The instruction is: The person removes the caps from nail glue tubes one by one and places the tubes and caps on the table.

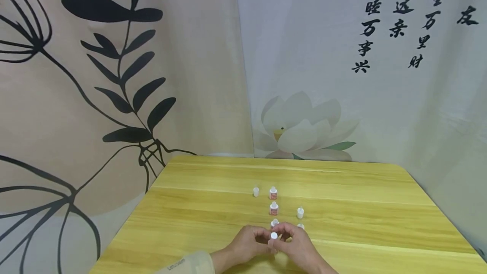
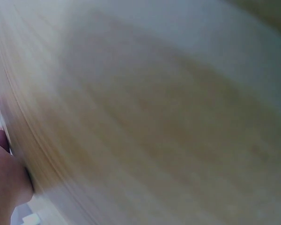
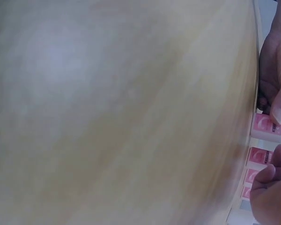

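Near the front of the table, my left hand grips a small white bottle with a pink label, its thumb across the label in the right wrist view. My right hand pinches around the round white cap at the bottle's top. The bottle looks upright; whether its base touches the table I cannot tell. Just beyond the hands stands a similar bottle, partly hidden. Behind it in line are a second bottle and a third bottle, both red-labelled with white tops.
Left of the farthest bottle stands a small white cap-like piece. To the right are a white piece with a narrow tip and another white piece, partly behind my right hand. The wooden table meets a printed curtain behind.
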A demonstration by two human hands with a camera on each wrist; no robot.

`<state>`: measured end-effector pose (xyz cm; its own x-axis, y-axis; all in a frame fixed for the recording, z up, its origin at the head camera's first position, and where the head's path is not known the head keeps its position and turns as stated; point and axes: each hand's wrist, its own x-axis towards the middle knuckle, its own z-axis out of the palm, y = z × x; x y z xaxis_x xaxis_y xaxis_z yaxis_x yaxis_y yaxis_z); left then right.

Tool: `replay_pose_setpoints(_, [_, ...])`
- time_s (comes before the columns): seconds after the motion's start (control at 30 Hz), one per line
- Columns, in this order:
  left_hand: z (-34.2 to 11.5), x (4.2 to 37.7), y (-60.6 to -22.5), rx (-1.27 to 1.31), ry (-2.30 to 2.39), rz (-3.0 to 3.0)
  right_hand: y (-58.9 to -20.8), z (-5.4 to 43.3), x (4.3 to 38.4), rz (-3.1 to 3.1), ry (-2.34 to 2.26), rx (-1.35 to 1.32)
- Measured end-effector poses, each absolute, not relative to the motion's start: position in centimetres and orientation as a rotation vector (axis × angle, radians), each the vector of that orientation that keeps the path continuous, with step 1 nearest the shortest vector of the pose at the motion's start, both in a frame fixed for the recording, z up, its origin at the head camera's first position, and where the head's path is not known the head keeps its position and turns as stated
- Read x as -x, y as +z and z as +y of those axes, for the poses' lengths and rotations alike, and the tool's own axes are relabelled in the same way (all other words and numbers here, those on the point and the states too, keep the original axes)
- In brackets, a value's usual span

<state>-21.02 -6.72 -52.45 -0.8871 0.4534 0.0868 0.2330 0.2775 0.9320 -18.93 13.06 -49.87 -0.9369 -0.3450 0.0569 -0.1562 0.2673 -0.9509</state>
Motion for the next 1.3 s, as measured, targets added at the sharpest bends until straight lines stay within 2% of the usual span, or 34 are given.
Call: replay_pose_setpoints(1.3, [-6.38, 20.79, -51.92, -0.632, 1.639, 2.38, -49.44, 13.1, 18.75, 2.399, -1.753, 0.489])
